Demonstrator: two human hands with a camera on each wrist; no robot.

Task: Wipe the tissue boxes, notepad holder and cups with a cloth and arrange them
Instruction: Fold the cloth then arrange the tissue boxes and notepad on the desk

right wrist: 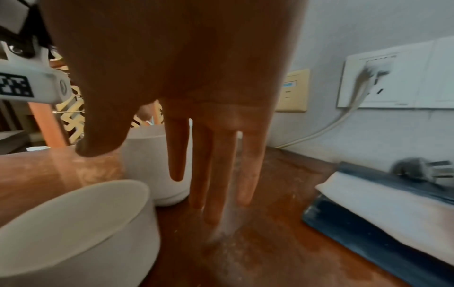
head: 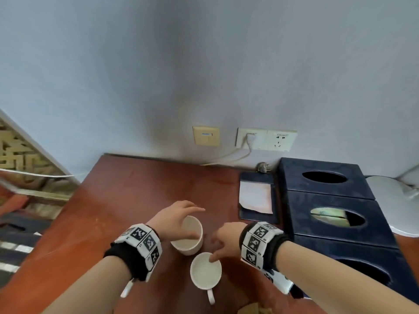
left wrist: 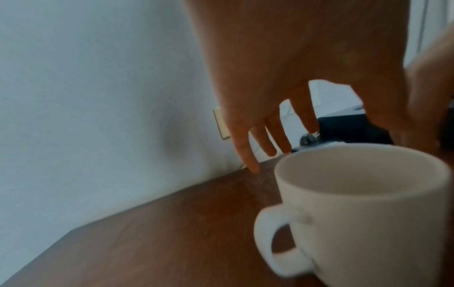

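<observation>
Two white cups stand close together on the red-brown table (head: 136, 200). My left hand (head: 195, 223) hovers over the far cup (head: 189, 245), fingers (left wrist: 245, 139) straight and spread beyond its rim, thumb by the rim. The same cup (left wrist: 368, 213) shows its handle toward the wrist. My right hand (head: 217, 245) hangs beside the near cup (head: 205, 271), thumb touching its rim, fingers (right wrist: 213, 174) pointing straight down at the table. The navy notepad holder (head: 256, 198) with white paper lies to the right. Three navy tissue boxes (head: 335, 218) stand in a row beyond it.
Wall sockets (head: 265, 139) with a plugged white cord sit above the table's back edge. A loose plug (head: 264, 167) lies behind the notepad holder. A white rounded object (head: 390, 191) stands right of the boxes. Something tan (head: 254, 310) shows at the bottom edge.
</observation>
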